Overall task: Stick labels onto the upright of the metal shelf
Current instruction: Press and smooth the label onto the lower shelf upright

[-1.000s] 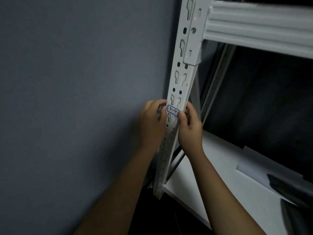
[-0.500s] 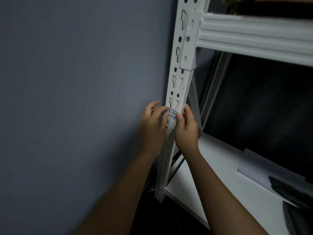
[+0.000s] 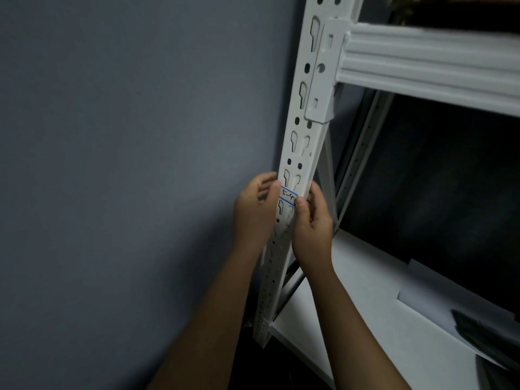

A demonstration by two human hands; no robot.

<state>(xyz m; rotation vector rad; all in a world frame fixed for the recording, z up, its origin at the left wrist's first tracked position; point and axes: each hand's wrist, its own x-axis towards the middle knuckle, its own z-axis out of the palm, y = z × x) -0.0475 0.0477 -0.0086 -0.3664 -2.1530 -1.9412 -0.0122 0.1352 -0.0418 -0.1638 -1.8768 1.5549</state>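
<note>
While both hands (image 3: 254, 212) (image 3: 312, 223) grip the upright (image 3: 302, 142), the label (image 3: 289, 195) lies between them.

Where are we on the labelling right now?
Done: one blue-edged label already sits across the upright's front face. In hand: the left hand and right hand grip the upright on either side, fingertips at the label's ends, apparently pressing it down. Left: no other label shows on the upright, so any further ones remain to be stuck.
</note>
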